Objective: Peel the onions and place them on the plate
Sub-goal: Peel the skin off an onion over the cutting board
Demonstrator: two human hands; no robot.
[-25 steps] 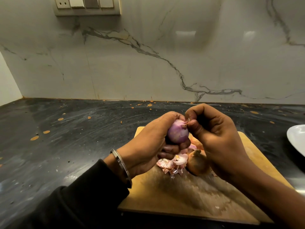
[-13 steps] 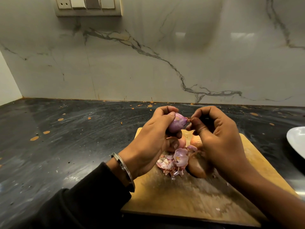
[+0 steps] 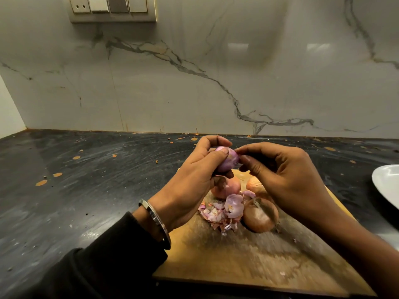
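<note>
Onion (image 3: 227, 159) now higher in left hand (image 3: 194, 182), right hand (image 3: 287, 175) still pinching its tip skin.

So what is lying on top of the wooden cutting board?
On the wooden cutting board: a pile of pink onion skins and three unpeeled brown onions, two partly covered by the hands. More may lie hidden under the right hand.

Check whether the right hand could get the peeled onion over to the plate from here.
Probably yes. The plate lies just right of the right hand across bare counter, nothing between. But the left hand holds the onion, so it needs handing over.
</note>
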